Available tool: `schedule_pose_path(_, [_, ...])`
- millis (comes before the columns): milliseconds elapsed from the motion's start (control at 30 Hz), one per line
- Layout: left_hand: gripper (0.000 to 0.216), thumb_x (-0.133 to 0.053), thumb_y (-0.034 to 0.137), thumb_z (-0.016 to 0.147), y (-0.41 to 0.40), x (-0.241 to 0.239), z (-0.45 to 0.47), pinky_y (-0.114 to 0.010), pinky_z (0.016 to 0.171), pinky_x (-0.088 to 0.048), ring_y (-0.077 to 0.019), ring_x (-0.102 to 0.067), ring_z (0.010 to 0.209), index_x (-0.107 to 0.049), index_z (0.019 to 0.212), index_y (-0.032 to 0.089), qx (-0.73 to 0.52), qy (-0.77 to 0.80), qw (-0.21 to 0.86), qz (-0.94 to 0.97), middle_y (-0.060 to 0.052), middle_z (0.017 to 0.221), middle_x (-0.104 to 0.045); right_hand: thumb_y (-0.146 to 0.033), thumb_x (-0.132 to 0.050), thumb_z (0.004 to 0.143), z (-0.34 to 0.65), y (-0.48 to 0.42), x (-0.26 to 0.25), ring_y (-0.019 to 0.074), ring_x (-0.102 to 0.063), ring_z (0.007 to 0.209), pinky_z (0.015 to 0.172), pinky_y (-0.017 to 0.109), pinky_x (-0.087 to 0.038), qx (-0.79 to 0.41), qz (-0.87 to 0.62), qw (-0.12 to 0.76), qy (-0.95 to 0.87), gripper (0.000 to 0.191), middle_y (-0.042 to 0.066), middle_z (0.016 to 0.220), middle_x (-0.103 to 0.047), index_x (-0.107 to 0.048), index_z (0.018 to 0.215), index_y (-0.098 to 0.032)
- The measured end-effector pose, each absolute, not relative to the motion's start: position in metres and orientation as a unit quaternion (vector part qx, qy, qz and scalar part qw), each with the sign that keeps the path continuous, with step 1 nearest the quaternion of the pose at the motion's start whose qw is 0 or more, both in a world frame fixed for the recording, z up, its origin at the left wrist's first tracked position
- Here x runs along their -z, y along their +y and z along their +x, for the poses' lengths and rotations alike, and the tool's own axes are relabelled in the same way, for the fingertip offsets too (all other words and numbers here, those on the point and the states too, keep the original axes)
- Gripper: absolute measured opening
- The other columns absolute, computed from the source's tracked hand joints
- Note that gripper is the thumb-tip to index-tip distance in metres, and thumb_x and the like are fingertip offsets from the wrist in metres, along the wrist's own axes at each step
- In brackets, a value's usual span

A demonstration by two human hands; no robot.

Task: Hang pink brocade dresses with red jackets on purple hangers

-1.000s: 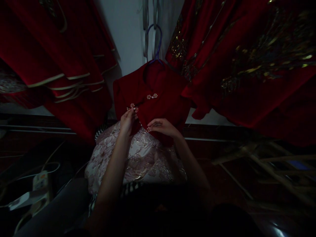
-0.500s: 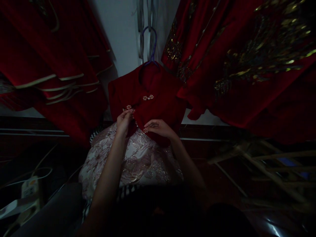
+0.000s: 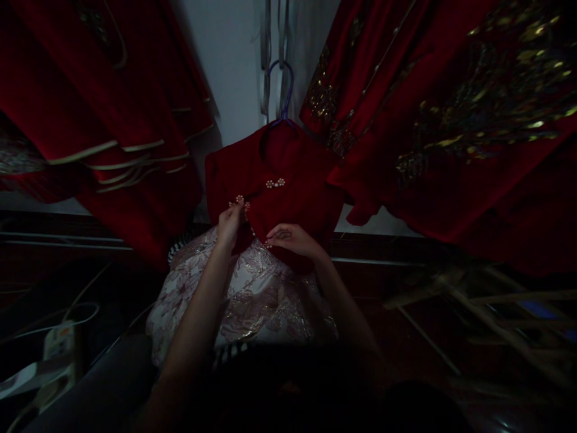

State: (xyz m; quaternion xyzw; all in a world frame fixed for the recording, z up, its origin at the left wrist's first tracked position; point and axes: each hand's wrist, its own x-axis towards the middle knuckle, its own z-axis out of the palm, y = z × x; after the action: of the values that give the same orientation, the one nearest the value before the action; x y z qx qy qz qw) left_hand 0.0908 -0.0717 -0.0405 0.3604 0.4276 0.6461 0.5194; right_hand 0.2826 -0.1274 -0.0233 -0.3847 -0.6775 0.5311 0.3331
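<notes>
A short red jacket (image 3: 297, 204) hangs on a purple hanger (image 3: 286, 99) in front of me, its collar facing up. Near the neck, a beaded flower clasp (image 3: 275, 183) joins the two front edges. Below it the front parts. My left hand (image 3: 229, 225) pinches the left front edge beside another beaded flower ornament (image 3: 240, 199). Against the lower right front, my right hand (image 3: 291, 239) has its fingertips closed on the edge, by a small beaded ornament (image 3: 267, 245). Pale floral brocade fabric (image 3: 261, 288) with a metallic sheen lies beneath the jacket.
Red garments with light piping (image 3: 103, 120) hang at the left. A red garment with gold sequins (image 3: 451, 132) hangs at the right. A power strip (image 3: 59, 346) with cables is at lower left, and a wooden frame (image 3: 509, 294) at lower right. The scene is dim.
The view has shifted slightly, so the garments appear a little lower and further right. Both hands keep nearly the same hold on the jacket's edges.
</notes>
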Motion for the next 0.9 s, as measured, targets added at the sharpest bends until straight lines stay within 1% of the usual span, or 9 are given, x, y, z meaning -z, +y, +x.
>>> schedule_pose_path(100, [0.046, -0.063, 0.058, 0.073, -0.067, 0.019, 0.095, -0.025, 0.065, -0.046, -0.0142, -0.063, 0.068, -0.070, 0.084, 0.013, -0.592, 0.427, 0.539, 0.420, -0.008, 0.081, -0.071, -0.031, -0.070, 0.073, 0.287, -0.129, 0.021, 0.0109, -0.063, 0.076, 0.077, 0.027, -0.049, -0.533, -0.373, 0.298, -0.699, 0.022, 0.003, 0.082, -0.068, -0.064, 0.087, -0.015])
schedule_pose_path(167, [0.040, -0.064, 0.052, 0.075, -0.062, 0.000, 0.101, -0.024, 0.066, -0.046, -0.0144, -0.063, 0.071, -0.071, 0.086, 0.015, -0.568, 0.412, 0.520, 0.487, -0.007, 0.083, -0.071, -0.032, -0.071, 0.073, 0.289, -0.130, 0.021, 0.0110, -0.062, 0.076, 0.076, 0.027, -0.049, -0.532, -0.368, 0.284, -0.708, 0.023, 0.002, 0.081, -0.067, -0.064, 0.087, -0.015])
schedule_pose_path(300, [0.019, -0.069, 0.033, 0.073, -0.047, -0.032, 0.113, -0.026, 0.075, -0.046, -0.0160, -0.062, 0.079, -0.072, 0.085, 0.018, -0.554, 0.373, 0.423, 0.612, -0.006, 0.086, -0.071, -0.034, -0.071, 0.073, 0.291, -0.130, 0.020, 0.0114, -0.062, 0.077, 0.077, 0.027, -0.049, -0.525, -0.366, 0.283, -0.715, 0.025, 0.002, 0.082, -0.068, -0.064, 0.087, -0.016])
schedule_pose_path(433, [0.017, -0.070, 0.026, 0.072, -0.036, -0.043, 0.118, -0.031, 0.083, -0.044, -0.0178, -0.059, 0.078, -0.072, 0.087, 0.019, -0.488, 0.381, 0.269, 0.738, -0.005, 0.088, -0.066, -0.036, -0.071, 0.074, 0.292, -0.129, 0.019, 0.0115, -0.062, 0.077, 0.076, 0.027, -0.049, -0.519, -0.363, 0.284, -0.720, 0.024, 0.002, 0.081, -0.068, -0.063, 0.086, -0.016])
schedule_pose_path(567, [0.020, -0.067, 0.031, 0.077, -0.037, -0.047, 0.120, -0.041, 0.092, -0.041, -0.0266, -0.055, 0.098, -0.068, 0.091, 0.018, -0.388, 0.397, 0.057, 0.830, -0.010, 0.096, -0.061, -0.036, -0.070, 0.075, 0.295, -0.130, 0.019, 0.0114, -0.062, 0.076, 0.075, 0.027, -0.050, -0.515, -0.357, 0.287, -0.725, 0.023, 0.002, 0.080, -0.067, -0.062, 0.083, -0.016])
schedule_pose_path(667, [0.021, -0.059, 0.034, 0.084, -0.043, -0.050, 0.126, -0.050, 0.099, -0.035, -0.0304, -0.049, 0.110, -0.065, 0.095, 0.017, -0.362, 0.394, -0.039, 0.844, -0.013, 0.107, -0.059, -0.034, -0.067, 0.078, 0.298, -0.130, 0.020, 0.0111, -0.062, 0.076, 0.074, 0.026, -0.050, -0.498, -0.365, 0.295, -0.729, 0.020, 0.002, 0.081, -0.067, -0.062, 0.086, -0.017])
schedule_pose_path(767, [0.019, -0.053, 0.032, 0.088, -0.045, -0.052, 0.132, -0.056, 0.109, -0.023, -0.0285, -0.047, 0.113, -0.062, 0.097, 0.018, -0.376, 0.371, -0.068, 0.846, -0.011, 0.111, -0.058, -0.032, -0.063, 0.081, 0.301, -0.132, 0.017, 0.0110, -0.062, 0.077, 0.074, 0.026, -0.050, -0.455, -0.382, 0.326, -0.736, 0.018, 0.002, 0.084, -0.067, -0.062, 0.090, -0.017])
schedule_pose_path(833, [0.015, -0.054, 0.031, 0.087, -0.042, -0.053, 0.134, -0.057, 0.113, -0.016, -0.0261, -0.049, 0.111, -0.061, 0.093, 0.019, -0.403, 0.351, -0.043, 0.844, -0.009, 0.104, -0.060, -0.033, -0.062, 0.082, 0.302, -0.133, 0.012, 0.0113, -0.063, 0.077, 0.073, 0.026, -0.050, -0.432, -0.386, 0.352, -0.735, 0.017, 0.003, 0.085, -0.067, -0.061, 0.091, -0.018])
schedule_pose_path(900, [0.013, -0.057, 0.033, 0.085, -0.035, -0.056, 0.133, -0.057, 0.116, -0.013, -0.0242, -0.050, 0.107, -0.060, 0.087, 0.021, -0.428, 0.332, 0.007, 0.841, -0.006, 0.094, -0.059, -0.033, -0.061, 0.083, 0.304, -0.135, 0.007, 0.0118, -0.063, 0.077, 0.072, 0.026, -0.050, -0.416, -0.390, 0.378, -0.730, 0.017, 0.003, 0.086, -0.067, -0.061, 0.091, -0.018])
